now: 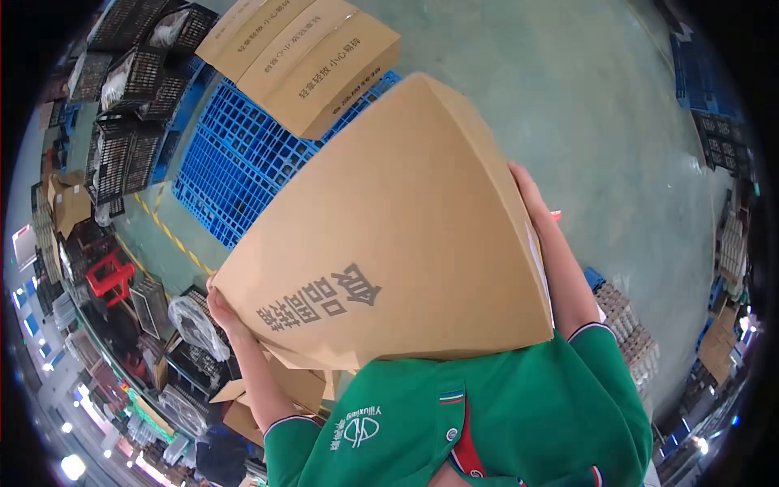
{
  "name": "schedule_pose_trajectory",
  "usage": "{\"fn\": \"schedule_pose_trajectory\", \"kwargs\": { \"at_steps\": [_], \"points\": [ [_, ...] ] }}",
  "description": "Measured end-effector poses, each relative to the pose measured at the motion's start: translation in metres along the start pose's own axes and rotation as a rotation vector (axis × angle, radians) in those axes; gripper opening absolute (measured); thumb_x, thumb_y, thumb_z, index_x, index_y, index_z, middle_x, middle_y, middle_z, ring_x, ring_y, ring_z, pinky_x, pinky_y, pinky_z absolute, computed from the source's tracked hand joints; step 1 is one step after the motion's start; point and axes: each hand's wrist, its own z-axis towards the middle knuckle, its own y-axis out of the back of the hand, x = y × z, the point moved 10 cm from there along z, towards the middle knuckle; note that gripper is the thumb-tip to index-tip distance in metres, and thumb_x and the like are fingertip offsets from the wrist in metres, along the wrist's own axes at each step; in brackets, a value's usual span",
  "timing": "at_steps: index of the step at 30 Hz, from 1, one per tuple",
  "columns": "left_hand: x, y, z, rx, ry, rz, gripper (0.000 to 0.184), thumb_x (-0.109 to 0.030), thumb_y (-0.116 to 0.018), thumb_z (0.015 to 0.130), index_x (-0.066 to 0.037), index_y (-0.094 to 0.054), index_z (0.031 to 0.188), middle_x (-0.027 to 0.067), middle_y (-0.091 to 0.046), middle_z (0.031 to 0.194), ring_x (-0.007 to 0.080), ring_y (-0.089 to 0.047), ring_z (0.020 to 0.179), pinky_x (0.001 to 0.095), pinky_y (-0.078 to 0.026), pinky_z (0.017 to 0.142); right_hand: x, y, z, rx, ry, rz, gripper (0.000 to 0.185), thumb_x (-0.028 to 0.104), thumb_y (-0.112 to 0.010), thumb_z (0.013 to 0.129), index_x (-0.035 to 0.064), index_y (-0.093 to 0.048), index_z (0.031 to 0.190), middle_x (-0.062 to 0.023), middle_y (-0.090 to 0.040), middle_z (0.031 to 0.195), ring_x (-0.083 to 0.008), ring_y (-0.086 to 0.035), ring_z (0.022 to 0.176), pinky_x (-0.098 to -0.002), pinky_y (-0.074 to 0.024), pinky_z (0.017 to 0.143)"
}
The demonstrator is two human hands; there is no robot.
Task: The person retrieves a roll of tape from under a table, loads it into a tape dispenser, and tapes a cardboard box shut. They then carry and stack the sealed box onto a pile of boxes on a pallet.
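A large brown cardboard box point(389, 211) with dark printed characters is held up against the front of my green shirt, hiding much of the floor ahead. My left hand point(220, 307) grips its left edge near the lower corner. On the far right side, my right hand point(529, 191) presses against the box, its fingers partly hidden behind the side wall. Beyond the box lies a blue plastic pallet point(235, 154). Several similar cardboard cartons point(312, 61) stand in a row on that pallet.
Black plastic crates point(126, 154) are stacked at the left. A yellow-striped floor line point(174, 235) runs beside the pallet. A red stool-like object point(109, 274) and an opened carton point(296, 385) are at lower left. Stacked egg trays point(625, 325) stand at right on the green floor point(584, 105).
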Motion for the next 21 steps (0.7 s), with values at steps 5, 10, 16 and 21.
{"fn": "schedule_pose_trajectory", "kwargs": {
  "at_steps": [5, 10, 16, 21],
  "points": [
    [0.011, -0.031, 0.021, -0.040, 0.040, 0.131, 0.033, -0.022, -0.039, 0.088, -0.002, -0.046, 0.113, 0.0175, -0.049, 0.123, 0.0303, -0.047, 0.115, 0.0413, -0.038, 0.099, -0.036, 0.005, 0.037, 0.092, -0.069, 0.190, 0.045, 0.038, -0.039, 0.092, 0.0029, -0.054, 0.115, -0.0044, -0.058, 0.102, -0.0136, -0.052, 0.092, -0.0287, -0.0414, 0.084],
    [0.042, -0.056, 0.033, -0.109, 0.119, 0.132, 0.033, -0.020, -0.042, 0.087, -0.002, -0.045, 0.115, 0.0157, -0.050, 0.121, 0.0281, -0.049, 0.113, 0.0397, -0.039, 0.098, -0.059, 0.026, 0.090, 0.089, -0.239, 0.114, 0.043, 0.037, -0.038, 0.092, 0.0042, -0.056, 0.114, -0.0056, -0.059, 0.108, -0.0149, -0.053, 0.098, -0.0310, -0.0430, 0.084],
    [0.107, -0.079, 0.066, -0.103, 0.247, 0.125, 0.036, -0.014, -0.042, 0.088, -0.001, -0.043, 0.121, 0.0116, -0.052, 0.119, 0.0211, -0.050, 0.112, 0.0323, -0.037, 0.098, -0.084, 0.069, 0.171, 0.037, -0.503, 0.049, 0.043, 0.038, -0.041, 0.092, 0.0051, -0.055, 0.115, -0.0070, -0.059, 0.111, -0.0166, -0.054, 0.102, -0.0331, -0.0444, 0.086],
    [0.201, -0.067, 0.116, -0.210, 0.399, 0.155, 0.041, -0.010, -0.044, 0.084, 0.002, -0.043, 0.124, 0.0115, -0.049, 0.124, 0.0214, -0.046, 0.116, 0.0312, -0.035, 0.099, -0.097, 0.122, 0.239, -0.070, -0.649, -0.141, 0.043, 0.038, -0.042, 0.091, 0.0055, -0.055, 0.116, -0.0076, -0.058, 0.113, -0.0174, -0.054, 0.103, -0.0341, -0.0452, 0.087]
  ]
}}
